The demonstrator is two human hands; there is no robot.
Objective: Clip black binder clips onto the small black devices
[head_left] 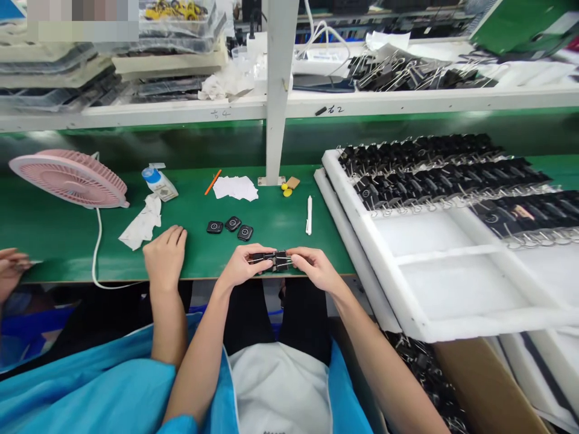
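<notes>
My left hand (244, 264) and my right hand (312, 265) meet at the front edge of the green table (67, 235), both pinching a small black part clamped in a binder clip (274, 260). Three small black rounded parts (230, 228) lie on the table just beyond my hands. To the right, a white foam tray (434, 289) holds rows of black parts clamped in binder clips (434, 169) in its far compartments; its near compartments are bare.
A co-worker's hand (165, 256) rests on the table edge at my left, another hand (11, 271) at far left. A pink fan (70, 178), crumpled tissue (142, 224), small bottle (158, 181), white pen (309, 214), paper slips (235, 188), shelf post (277, 90).
</notes>
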